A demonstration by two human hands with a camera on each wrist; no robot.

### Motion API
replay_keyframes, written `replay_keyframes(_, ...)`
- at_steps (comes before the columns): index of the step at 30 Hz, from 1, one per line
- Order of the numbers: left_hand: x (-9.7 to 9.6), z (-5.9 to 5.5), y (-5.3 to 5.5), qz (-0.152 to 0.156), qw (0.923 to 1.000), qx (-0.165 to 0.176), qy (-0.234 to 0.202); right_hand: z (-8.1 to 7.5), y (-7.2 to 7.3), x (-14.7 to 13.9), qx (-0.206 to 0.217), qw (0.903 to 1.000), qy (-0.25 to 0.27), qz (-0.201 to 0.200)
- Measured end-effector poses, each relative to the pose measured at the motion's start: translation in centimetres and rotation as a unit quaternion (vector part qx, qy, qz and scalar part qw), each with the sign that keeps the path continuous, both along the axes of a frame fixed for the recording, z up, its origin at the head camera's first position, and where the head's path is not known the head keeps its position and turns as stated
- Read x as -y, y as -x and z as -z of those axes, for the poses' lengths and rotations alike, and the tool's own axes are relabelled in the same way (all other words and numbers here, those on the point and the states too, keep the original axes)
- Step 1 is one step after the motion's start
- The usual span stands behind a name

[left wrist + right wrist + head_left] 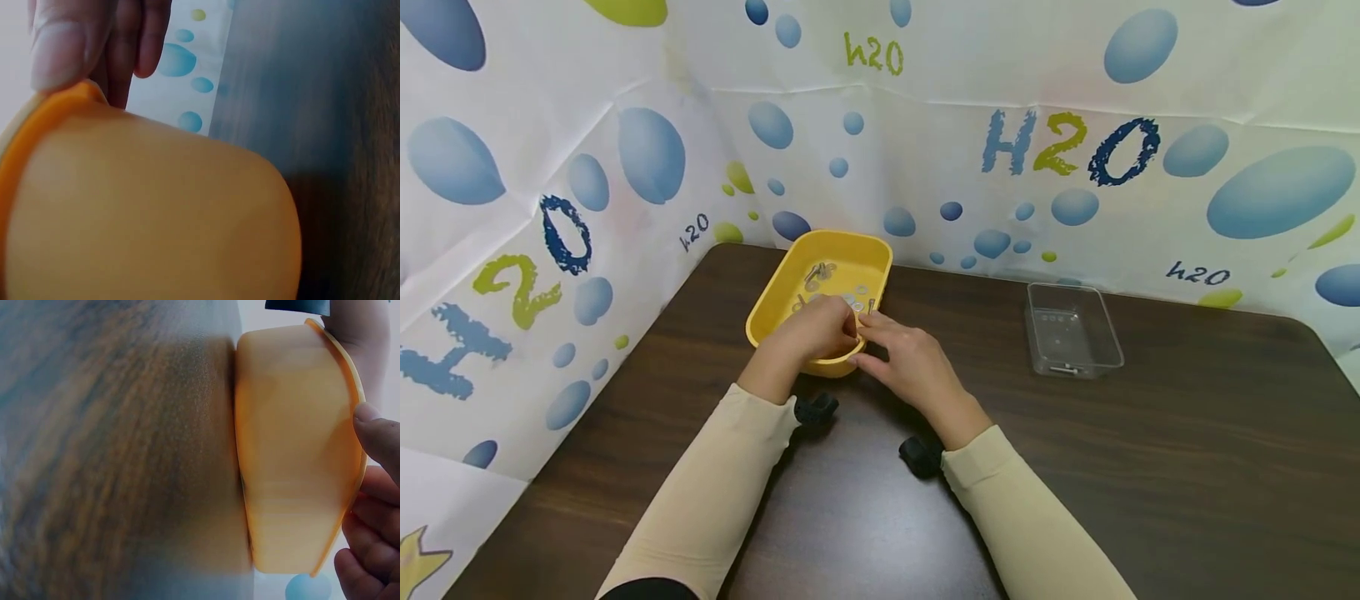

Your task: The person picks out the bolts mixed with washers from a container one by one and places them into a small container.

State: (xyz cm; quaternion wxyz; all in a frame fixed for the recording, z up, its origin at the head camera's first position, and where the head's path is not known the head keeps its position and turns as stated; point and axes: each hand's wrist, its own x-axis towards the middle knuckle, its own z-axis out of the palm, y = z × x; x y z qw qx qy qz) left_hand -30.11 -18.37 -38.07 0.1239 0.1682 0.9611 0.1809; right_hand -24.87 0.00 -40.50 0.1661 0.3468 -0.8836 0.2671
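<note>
A yellow plastic tray [765, 310] on the table holds several small metal pieces, among them washers [861, 289] and what look like bolts [812, 275]. My left hand [822, 327] reaches over its near end with fingers bent downward. The left wrist view shows that thumb [59, 56] at the tray's rim; whether anything lies between the fingertips is hidden. At the near right corner, my right hand [917, 362] straddles the rim. In the right wrist view its thumb [377, 434] lies against the rim, with the fingers [375, 540] loosely bent on the other side.
A clear plastic box [1075, 327] stands to the right on the dark wooden table [1210, 433], with a small metal piece [1063, 369] at its near end. A white sheet with blue drops [1075, 207] hangs behind the table and along its left side.
</note>
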Motion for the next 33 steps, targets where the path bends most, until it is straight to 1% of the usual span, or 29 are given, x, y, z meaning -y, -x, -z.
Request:
replay_keyframes(3, 0.2, 0.1, 0.0, -0.002, 1.0000, -0.003, 0.002, 0.0, 0.0, 0.1, -0.002, 1.0000, -0.001, 0.000)
replay_keyframes(5, 0.1, 0.0, 0.0, 0.008, 0.9999, -0.006, 0.011, 0.0, 0.0, 0.0, -0.003, 1.0000, -0.003, 0.002)
replay_keyframes(8, 0.1, 0.0, 0.0, 0.015, 0.9994, -0.016, 0.028, 0.1, 0.0, 0.0, -0.003, 1.0000, -0.004, 0.000)
replay_keyframes(10, 0.3, -0.1, -0.1, 0.013, 0.9987, -0.030, 0.040, 0.1, 0.0, 0.0, -0.004, 1.0000, -0.002, -0.003)
replay_keyframes(13, 0.7, -0.6, -0.2, -0.005, 0.9978, -0.052, 0.041, 0.0, 0.0, 0.0, -0.007, 1.0000, 0.000, -0.006)
replay_keyframes(15, 1.0, -1.1, -0.3, -0.019, 0.9974, -0.062, 0.031, -0.1, 0.0, 0.1, -0.008, 1.0000, -0.001, -0.005)
replay_keyframes(17, 1.4, -1.7, -0.3, -0.031, 0.9974, -0.065, 0.008, -0.1, 0.0, 0.1, -0.007, 1.0000, -0.005, -0.004)
replay_keyframes(19, 1.5, -2.1, -0.4, -0.037, 0.9968, -0.069, -0.019, -0.2, 0.0, 0.0, -0.006, 0.9999, -0.008, -0.003)
replay_keyframes(22, 1.5, -2.7, -0.5, -0.037, 0.9945, -0.081, -0.056, -0.2, 0.1, -0.1, -0.004, 0.9999, -0.009, -0.003)
replay_keyframes(26, 1.2, -3.3, -0.9, -0.036, 0.9895, -0.113, -0.082, -0.3, 0.1, -0.2, -0.003, 0.9999, -0.010, -0.005)
replay_keyframes(33, 0.6, -3.9, -1.5, -0.055, 0.9787, -0.155, -0.123, -0.6, 0.1, -0.4, 0.002, 0.9999, -0.014, -0.006)
